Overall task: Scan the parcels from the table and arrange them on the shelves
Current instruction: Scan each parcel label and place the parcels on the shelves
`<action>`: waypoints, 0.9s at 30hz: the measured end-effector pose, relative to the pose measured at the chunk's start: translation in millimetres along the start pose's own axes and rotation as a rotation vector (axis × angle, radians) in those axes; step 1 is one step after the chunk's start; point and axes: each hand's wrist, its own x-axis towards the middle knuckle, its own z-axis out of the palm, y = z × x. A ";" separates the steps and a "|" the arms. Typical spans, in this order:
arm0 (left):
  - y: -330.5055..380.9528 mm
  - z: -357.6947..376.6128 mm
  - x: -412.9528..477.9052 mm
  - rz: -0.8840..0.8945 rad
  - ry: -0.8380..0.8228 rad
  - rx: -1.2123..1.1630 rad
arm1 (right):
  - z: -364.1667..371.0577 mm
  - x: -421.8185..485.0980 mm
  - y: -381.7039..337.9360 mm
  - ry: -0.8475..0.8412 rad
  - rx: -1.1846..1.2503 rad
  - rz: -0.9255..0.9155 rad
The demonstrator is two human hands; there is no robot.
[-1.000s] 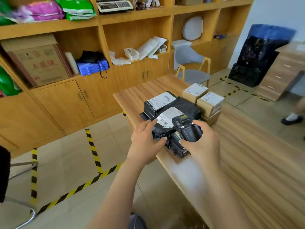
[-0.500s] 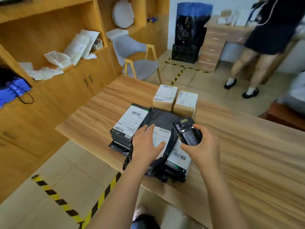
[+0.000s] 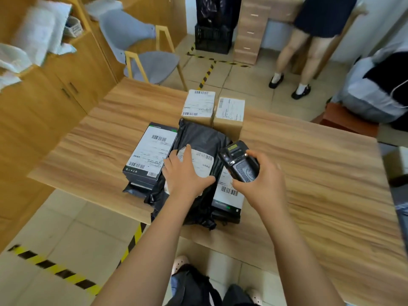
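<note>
A black plastic mailer bag point(image 3: 201, 138) with a white barcode label lies on the wooden table point(image 3: 309, 173) near its front edge. My left hand point(image 3: 185, 173) rests flat on the bag's label, thumb hooked over the bag's edge. My right hand point(image 3: 262, 180) grips a black handheld scanner point(image 3: 239, 161) just above the bag's right side. A black box point(image 3: 148, 153) with a white label lies left of the bag. Another labelled black box point(image 3: 227, 195) shows under the bag's right edge. Two cardboard parcels point(image 3: 198, 107) point(image 3: 229, 115) stand behind.
A grey chair point(image 3: 143, 51) stands beyond the table's far corner, with wooden cabinets point(image 3: 55, 89) and shelving on the left. A person point(image 3: 309, 40) stands at a drawer unit point(image 3: 251, 29) at the back. Black-yellow tape point(image 3: 55, 270) marks the floor.
The view has swung right and down, so the shelves slid out to the left. My left hand stays on the bag's label and my right hand keeps the scanner over it.
</note>
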 end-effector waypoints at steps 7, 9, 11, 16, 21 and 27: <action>4.4 -42.8 -24.6 0.200 0.216 0.209 | -49.1 14.0 -10.5 -0.130 -0.329 -0.365; 5.9 -51.6 -31.3 0.245 0.237 0.294 | -61.9 19.8 -10.4 -0.151 -0.489 -0.562; 7.2 -57.4 -38.8 0.278 0.233 0.386 | -74.4 22.4 -11.0 -0.189 -0.613 -0.707; 12.0 -63.1 -62.4 0.314 0.255 0.497 | -105.0 16.1 -11.5 -0.260 -0.747 -0.822; 24.8 -60.4 -84.0 0.311 0.272 0.530 | -129.4 5.5 -4.9 -0.270 -0.806 -0.887; 38.0 -54.8 -97.8 0.329 0.287 0.511 | -148.4 -2.2 4.0 -0.241 -0.837 -0.905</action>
